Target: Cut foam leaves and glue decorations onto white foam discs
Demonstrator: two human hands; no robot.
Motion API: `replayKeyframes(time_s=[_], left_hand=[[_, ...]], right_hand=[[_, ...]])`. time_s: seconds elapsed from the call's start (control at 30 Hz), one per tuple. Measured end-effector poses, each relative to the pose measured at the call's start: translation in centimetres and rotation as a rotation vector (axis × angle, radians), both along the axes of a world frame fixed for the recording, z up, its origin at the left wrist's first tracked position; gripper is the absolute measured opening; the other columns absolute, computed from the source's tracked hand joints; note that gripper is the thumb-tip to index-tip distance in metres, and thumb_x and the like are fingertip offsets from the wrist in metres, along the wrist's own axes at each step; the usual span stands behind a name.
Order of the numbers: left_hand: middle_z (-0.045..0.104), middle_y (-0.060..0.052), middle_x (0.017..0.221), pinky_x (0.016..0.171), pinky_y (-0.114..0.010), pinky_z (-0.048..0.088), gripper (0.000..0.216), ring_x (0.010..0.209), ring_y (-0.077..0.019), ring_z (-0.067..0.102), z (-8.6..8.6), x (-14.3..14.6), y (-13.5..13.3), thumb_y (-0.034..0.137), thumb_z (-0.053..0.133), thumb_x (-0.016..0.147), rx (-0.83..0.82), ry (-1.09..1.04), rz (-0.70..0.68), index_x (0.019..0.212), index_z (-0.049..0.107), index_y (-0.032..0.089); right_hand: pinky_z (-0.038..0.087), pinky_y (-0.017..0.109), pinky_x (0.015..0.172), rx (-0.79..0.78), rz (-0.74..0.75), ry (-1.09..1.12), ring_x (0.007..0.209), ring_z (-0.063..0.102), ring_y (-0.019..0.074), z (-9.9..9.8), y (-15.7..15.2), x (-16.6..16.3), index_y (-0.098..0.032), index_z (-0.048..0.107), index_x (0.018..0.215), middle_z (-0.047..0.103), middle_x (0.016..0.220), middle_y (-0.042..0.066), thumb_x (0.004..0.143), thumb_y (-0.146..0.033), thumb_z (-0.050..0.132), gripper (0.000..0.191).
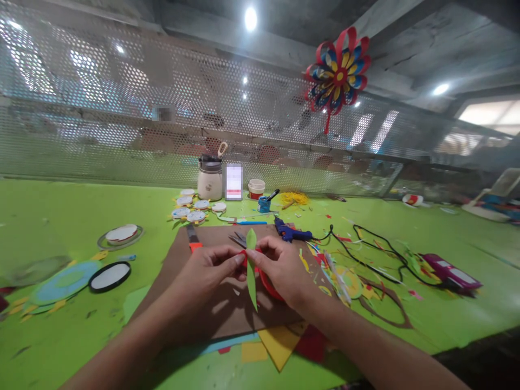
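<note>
The right hand (287,270) pinches a green paper leaf (252,290) at centre; the left hand (209,273), pinched closed, grips a red scrap (245,257) beside it. At twelve o'clock, a black marker (273,194) leans from a blue jar (264,205).

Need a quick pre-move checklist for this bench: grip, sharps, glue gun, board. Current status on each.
1. Green leaf-shaped strip gripped: ok, pinched at the right hand's thumb.
2. Left hand grip: cannot tell; its fingertips meet close beside the strip, but what they pinch is unclear.
3. Scissors fully visible: not ok, partly hidden behind the hands.
4. Orange-handled blade clear of the left hand: cannot tell, the hand covers part of that area.
5. Blue glue gun cool: cannot tell, heat doesn't show.
6. Brown board free of scraps: not ok, yellow scraps lie toward its right side.
</note>
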State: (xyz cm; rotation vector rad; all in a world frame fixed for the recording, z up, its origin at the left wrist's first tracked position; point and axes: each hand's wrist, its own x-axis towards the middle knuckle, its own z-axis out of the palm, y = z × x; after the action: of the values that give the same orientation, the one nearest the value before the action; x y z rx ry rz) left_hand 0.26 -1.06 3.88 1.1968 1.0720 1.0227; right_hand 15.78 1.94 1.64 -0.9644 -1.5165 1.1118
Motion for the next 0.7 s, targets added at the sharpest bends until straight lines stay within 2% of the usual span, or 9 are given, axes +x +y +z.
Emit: replayKeyframes(time_s=[0.23, 0.37, 0.5, 0.7], left_hand=[[0.06, 0.001, 0.066, 0.052, -0.022, 0.041, 0.026, 0.057, -0.0122, 0.051, 0.3, -0.1, 0.1, 0.043, 0.067, 0.075, 0.0, 0.035, 0.005, 0.074, 0.065, 0.017], [0.06, 0.001, 0.063, 0.053, -0.022, 0.041, 0.024, 0.057, -0.0122, 0.052, 0.2, -0.3, 0.4, 0.04, 0.071, 0.073, -0.033, 0.036, -0.059, 0.07, 0.065, 0.017], [0.06, 0.0, 0.066, 0.052, -0.022, 0.041, 0.022, 0.057, -0.012, 0.053, 0.2, -0.1, 0.2, 0.039, 0.068, 0.077, -0.056, -0.03, -0.022, 0.074, 0.065, 0.017], [0.06, 0.0, 0.061, 0.051, -0.023, 0.043, 0.023, 0.055, -0.0126, 0.055, 0.0, -0.2, 0.9, 0.037, 0.075, 0.071, -0.134, -0.082, -0.093, 0.073, 0.064, 0.017]], right_hand=[[0.041, 0.027, 0.062, -0.037, 0.01, 0.066, 0.064, 0.05, 0.0127, -0.5, 0.2, 0.0, -0.018, 0.06, 0.074, 0.057, 0.069, -0.002, 0.076, -0.036, 0.07, 0.021], [0.039, 0.026, 0.061, -0.089, 0.008, 0.096, 0.062, 0.048, 0.0119, -0.7, 0.1, 0.0, -0.018, 0.059, 0.072, 0.055, 0.066, -0.003, 0.075, -0.035, 0.069, 0.02], [0.038, 0.025, 0.06, -0.085, -0.008, 0.114, 0.061, 0.047, 0.011, -0.6, 0.0, -0.1, -0.018, 0.059, 0.069, 0.054, 0.064, -0.004, 0.075, -0.034, 0.07, 0.021], [0.04, 0.026, 0.057, -0.127, -0.01, 0.131, 0.059, 0.049, 0.0119, -0.5, -0.1, -0.2, -0.019, 0.057, 0.068, 0.055, 0.062, -0.004, 0.073, -0.036, 0.071, 0.022]])
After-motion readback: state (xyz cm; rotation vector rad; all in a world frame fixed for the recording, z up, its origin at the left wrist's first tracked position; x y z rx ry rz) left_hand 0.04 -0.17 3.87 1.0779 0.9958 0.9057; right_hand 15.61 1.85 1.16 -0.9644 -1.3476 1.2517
